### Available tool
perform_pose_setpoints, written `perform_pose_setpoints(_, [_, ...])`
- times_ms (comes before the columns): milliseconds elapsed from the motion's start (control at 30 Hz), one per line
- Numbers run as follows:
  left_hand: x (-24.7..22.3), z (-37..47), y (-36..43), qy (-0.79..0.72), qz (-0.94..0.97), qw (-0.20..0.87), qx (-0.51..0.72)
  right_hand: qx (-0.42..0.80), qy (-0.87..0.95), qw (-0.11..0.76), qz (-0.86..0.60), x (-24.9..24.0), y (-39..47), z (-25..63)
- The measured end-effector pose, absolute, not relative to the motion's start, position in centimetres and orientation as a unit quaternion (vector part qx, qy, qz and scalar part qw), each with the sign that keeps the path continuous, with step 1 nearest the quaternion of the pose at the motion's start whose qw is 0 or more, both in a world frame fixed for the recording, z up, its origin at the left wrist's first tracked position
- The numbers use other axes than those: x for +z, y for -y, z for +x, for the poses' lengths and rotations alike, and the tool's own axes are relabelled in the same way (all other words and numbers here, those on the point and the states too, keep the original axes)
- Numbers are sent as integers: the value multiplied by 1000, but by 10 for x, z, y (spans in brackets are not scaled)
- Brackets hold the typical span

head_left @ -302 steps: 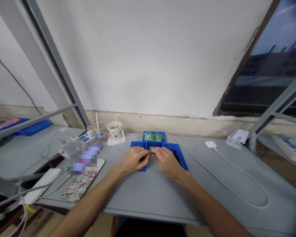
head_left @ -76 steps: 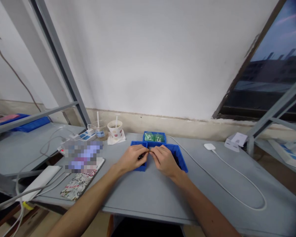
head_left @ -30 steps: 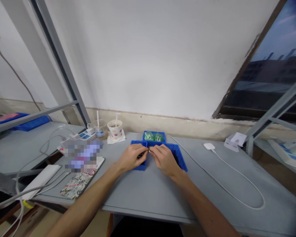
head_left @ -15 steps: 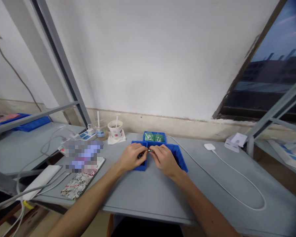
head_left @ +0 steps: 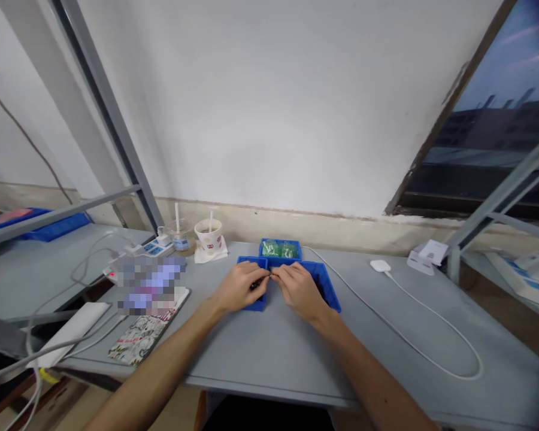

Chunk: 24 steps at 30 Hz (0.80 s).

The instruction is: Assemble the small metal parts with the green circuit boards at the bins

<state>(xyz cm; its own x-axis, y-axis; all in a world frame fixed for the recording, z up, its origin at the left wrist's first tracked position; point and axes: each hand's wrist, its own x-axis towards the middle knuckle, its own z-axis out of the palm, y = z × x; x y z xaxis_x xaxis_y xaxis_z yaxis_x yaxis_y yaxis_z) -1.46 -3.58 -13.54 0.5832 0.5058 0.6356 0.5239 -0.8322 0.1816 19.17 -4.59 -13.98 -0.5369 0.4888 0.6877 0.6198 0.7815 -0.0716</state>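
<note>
My left hand (head_left: 241, 285) and my right hand (head_left: 300, 290) meet fingertip to fingertip at the middle of the desk. Both are closed in a pinch around a tiny metallic piece (head_left: 270, 274), mostly hidden by the fingers and too small to name. Beneath my left hand is a narrow blue bin (head_left: 254, 307) with small dark items in it. A wider blue bin (head_left: 331, 286) with dark contents lies partly behind my right hand. Just beyond them, a small blue tray (head_left: 280, 242) holds green-and-clear packets (head_left: 289, 249).
Left of the bins are a paper cup (head_left: 209, 234) with a straw, a plastic cup (head_left: 182, 240), a power strip (head_left: 159, 245) and a patterned notebook (head_left: 148, 335). A white charger (head_left: 379, 266) with a looping cable (head_left: 435, 326) lies on the right. A wall stands behind the desk.
My hands stay together, with the fingertips shifted only slightly around the small piece. The whole view has moved a little.
</note>
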Motion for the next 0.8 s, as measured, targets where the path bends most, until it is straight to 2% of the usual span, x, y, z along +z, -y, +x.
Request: perform_pose_setpoints(800, [-141,-16,31,288,-888,3,-359,-106,866,355,-335,-141,42,196])
